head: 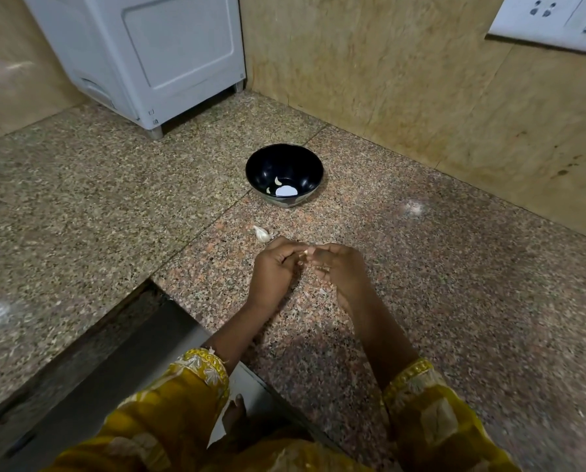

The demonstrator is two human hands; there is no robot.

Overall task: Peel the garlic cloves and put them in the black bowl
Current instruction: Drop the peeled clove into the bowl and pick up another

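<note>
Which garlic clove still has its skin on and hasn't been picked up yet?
The lone clove on the counter, just beyond the left hand. Those in the black bowl look peeled, and another sits between both hands.

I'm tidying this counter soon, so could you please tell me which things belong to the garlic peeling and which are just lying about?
Part of the job:
- black bowl, peeled cloves inside
- unpeeled clove on the counter
- clove held between both hands
- left hand, right hand

Just there:
- white appliance
- wall socket

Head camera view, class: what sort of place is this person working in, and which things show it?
Most likely a home kitchen: a speckled stone counter, a white appliance in the corner, a wall socket, and a black bowl beyond both hands.
</note>
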